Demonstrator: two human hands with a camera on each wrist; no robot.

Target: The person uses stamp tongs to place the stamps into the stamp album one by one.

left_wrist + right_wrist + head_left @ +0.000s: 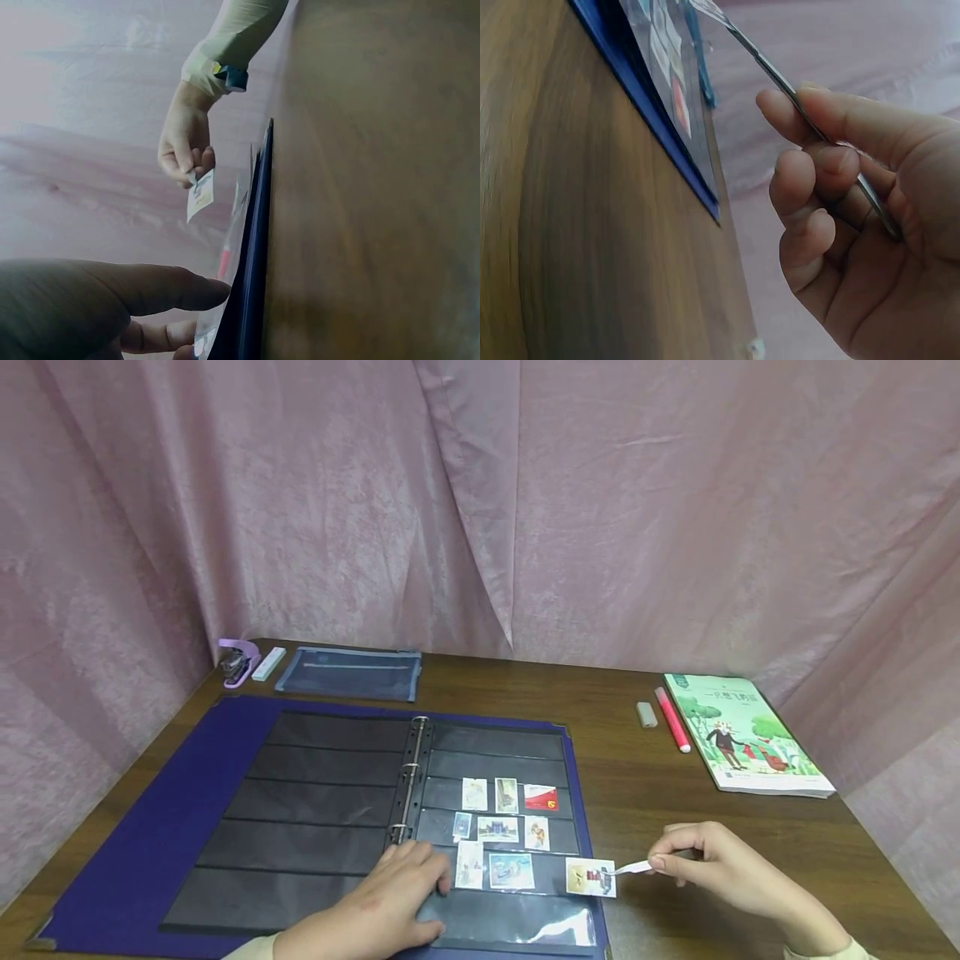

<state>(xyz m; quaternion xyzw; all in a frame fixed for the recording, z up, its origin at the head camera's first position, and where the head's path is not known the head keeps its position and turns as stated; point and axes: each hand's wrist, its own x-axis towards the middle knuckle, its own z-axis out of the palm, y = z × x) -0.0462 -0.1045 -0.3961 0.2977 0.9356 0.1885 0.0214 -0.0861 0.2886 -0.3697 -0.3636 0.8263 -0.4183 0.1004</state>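
My right hand (716,864) pinches a pair of metal tweezers (769,69) between thumb and fingers. At the tweezers' tips a stamp (585,877) with a dark and red picture overlaps the album's right edge in the head view; in the left wrist view this stamp (201,196) hangs from the tips. My left hand (386,897) rests on the lower part of the open stamp album (495,910), by the binder rings, holding nothing. Several stamps, one of them a red and white stamp (541,797), sit in the middle rows of the right black page.
The album's blue cover (150,827) spreads left. Behind it lie a purple stapler (240,662), a small white box (268,664) and a blue mesh pouch (348,674). Rightward are an eraser (647,715), a pink marker (672,720) and a green-covered book (750,735). Pink curtain (360,510) encloses the table.
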